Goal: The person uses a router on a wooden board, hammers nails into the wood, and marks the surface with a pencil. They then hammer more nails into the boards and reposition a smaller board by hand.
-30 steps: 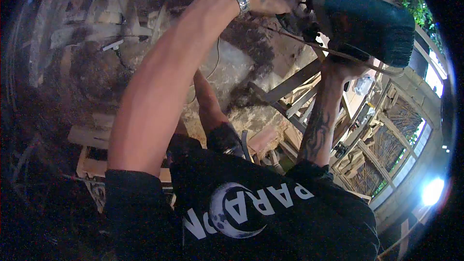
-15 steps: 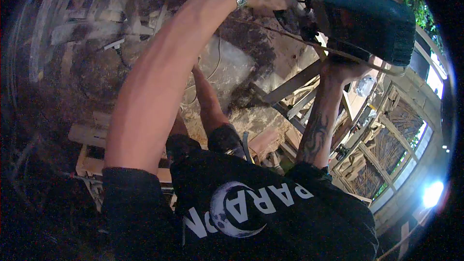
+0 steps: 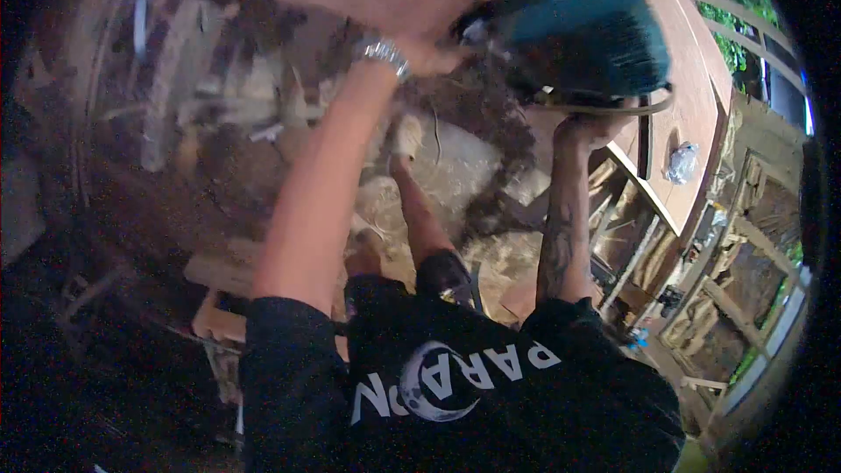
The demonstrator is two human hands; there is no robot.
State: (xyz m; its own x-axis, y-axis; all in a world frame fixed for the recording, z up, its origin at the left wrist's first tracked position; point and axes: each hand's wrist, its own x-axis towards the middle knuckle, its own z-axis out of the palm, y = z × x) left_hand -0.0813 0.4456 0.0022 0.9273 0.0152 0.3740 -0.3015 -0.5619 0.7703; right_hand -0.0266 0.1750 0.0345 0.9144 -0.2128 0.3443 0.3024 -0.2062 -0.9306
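A bulky teal-and-black power tool (image 3: 583, 39) is held up in front of me, over the edge of a wooden sheet; motion blur hides its exact kind. My right hand (image 3: 591, 129) is closed at its near side, with most of the fingers hidden behind the body. At the tool's left end, my left hand (image 3: 434, 54), below a metal wristwatch (image 3: 385, 57), reaches round the dark front part. Its fingers are smeared but look closed there. Along the tool's lower side runs a thin curved strip or cord (image 3: 604, 109).
The wooden sheet (image 3: 692, 61) spans the top and right, with a crumpled clear plastic piece (image 3: 682, 163) on it. Wood offcuts (image 3: 644, 254) lie below it. A low wooden bench (image 3: 219, 276) stands at the left. On the dusty floor (image 3: 455, 166) is my shoe (image 3: 406, 138).
The power tool has moved left in view with both hands on it. My view has shifted, so more of the wooden sheet and my foot show.
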